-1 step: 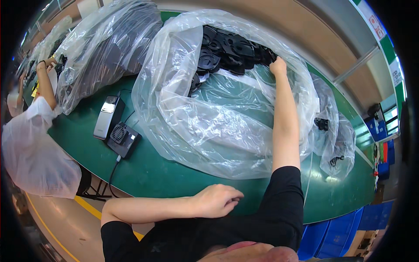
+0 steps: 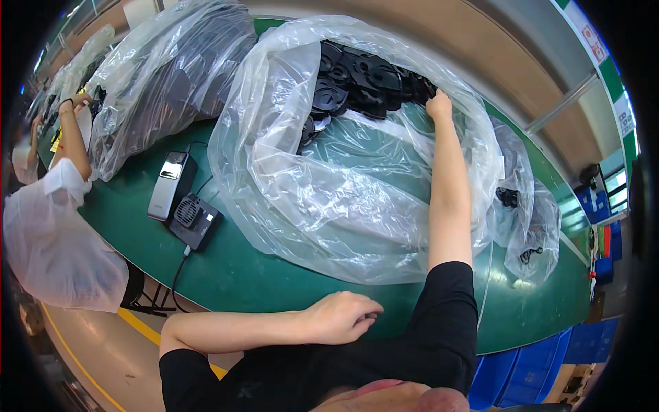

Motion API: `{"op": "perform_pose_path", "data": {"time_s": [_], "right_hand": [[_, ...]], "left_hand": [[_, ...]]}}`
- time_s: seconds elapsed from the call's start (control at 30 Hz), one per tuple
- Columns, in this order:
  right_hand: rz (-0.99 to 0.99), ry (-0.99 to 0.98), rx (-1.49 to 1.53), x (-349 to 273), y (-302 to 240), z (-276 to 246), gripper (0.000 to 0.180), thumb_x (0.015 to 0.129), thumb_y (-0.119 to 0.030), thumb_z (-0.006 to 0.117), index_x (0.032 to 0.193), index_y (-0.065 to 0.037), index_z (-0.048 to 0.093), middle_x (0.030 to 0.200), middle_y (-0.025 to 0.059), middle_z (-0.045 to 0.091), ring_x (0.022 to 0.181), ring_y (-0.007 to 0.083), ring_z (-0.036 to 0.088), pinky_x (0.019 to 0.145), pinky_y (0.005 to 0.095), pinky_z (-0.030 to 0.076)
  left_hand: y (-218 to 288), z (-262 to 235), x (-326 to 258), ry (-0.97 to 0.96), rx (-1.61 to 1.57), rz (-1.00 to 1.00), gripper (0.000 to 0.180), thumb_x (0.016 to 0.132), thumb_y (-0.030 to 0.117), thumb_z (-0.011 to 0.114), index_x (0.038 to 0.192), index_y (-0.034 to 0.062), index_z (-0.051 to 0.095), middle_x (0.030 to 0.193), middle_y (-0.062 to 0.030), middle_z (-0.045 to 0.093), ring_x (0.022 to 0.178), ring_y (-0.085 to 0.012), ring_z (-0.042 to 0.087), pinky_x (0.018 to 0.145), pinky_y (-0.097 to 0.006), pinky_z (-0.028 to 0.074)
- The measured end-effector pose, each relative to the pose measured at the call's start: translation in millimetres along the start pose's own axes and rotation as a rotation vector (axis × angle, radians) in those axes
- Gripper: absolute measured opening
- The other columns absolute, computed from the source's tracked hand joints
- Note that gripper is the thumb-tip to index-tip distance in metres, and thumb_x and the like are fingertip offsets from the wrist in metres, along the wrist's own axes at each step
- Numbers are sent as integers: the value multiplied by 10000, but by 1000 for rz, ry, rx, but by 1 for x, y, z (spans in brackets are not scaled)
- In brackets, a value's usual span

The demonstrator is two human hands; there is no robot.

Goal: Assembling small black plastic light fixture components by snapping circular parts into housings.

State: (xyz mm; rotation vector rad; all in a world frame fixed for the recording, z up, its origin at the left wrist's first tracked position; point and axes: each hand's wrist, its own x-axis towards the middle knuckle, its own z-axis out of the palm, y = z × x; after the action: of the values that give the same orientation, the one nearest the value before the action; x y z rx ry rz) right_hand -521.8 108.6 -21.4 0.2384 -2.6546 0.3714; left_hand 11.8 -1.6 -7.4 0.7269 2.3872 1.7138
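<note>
My right hand (image 2: 439, 105) reaches far into a large clear plastic bag (image 2: 329, 199) that lies wide open on the table. Its fingers are closed at the right end of a heap of black moulded plastic parts (image 2: 371, 75), on a black plastic part whose shape is mostly hidden. The parts have round rings and openings and lie along the bag's far side. Near the table's front edge, close to my body, my left hand (image 2: 341, 318) rests with loosely curled fingers. Nothing shows in it.
Left of the bag, a silver-and-black device (image 2: 169, 185) stands by a vented black box (image 2: 194, 218) with a cable. Another plastic bag (image 2: 171, 82) bulges at the far left, near a co-worker's arm (image 2: 73, 137). Smaller bags (image 2: 532, 233) lie right; blue bins (image 2: 522, 371) stand below the green table (image 2: 274, 275).
</note>
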Motion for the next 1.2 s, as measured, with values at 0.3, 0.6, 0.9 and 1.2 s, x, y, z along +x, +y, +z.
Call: {"op": "perform_pose_path", "data": {"time_s": [0.3, 0.6, 0.9, 1.2], "right_hand": [[-144, 29, -30, -50, -44, -44, 211, 798, -211, 548, 906, -76, 670, 919, 189, 646, 863, 361, 627, 760, 449, 506], [-223, -46, 29, -112, -71, -86, 222, 769, -279, 641, 879, -97, 700, 838, 180, 656, 825, 357, 633, 752, 440, 504], [-158, 53, 701, -166, -53, -178, 199, 774, -213, 638, 847, -37, 692, 691, 129, 659, 636, 219, 645, 597, 323, 480], [-616, -171, 790, -364, -82, -295, 150, 709, -121, 700, 775, 3, 645, 636, 102, 610, 534, 197, 587, 514, 288, 458]], "left_hand": [[1, -5, -1, -6, 18, -33, 199, 787, 51, 579, 967, -23, 622, 841, -146, 644, 649, -229, 640, 591, -313, 513], [3, -4, 4, -28, -4, -74, 192, 818, 81, 586, 971, -24, 634, 835, -147, 662, 653, -178, 649, 618, -278, 518], [7, -4, 4, 176, -268, -126, 253, 851, 54, 565, 1093, -17, 584, 972, -109, 646, 870, -153, 630, 749, -258, 507], [24, -16, 4, 427, 91, 215, 656, 759, 66, 630, 1337, -28, 333, 1397, -202, 344, 1285, -300, 365, 1035, -376, 307]]}}
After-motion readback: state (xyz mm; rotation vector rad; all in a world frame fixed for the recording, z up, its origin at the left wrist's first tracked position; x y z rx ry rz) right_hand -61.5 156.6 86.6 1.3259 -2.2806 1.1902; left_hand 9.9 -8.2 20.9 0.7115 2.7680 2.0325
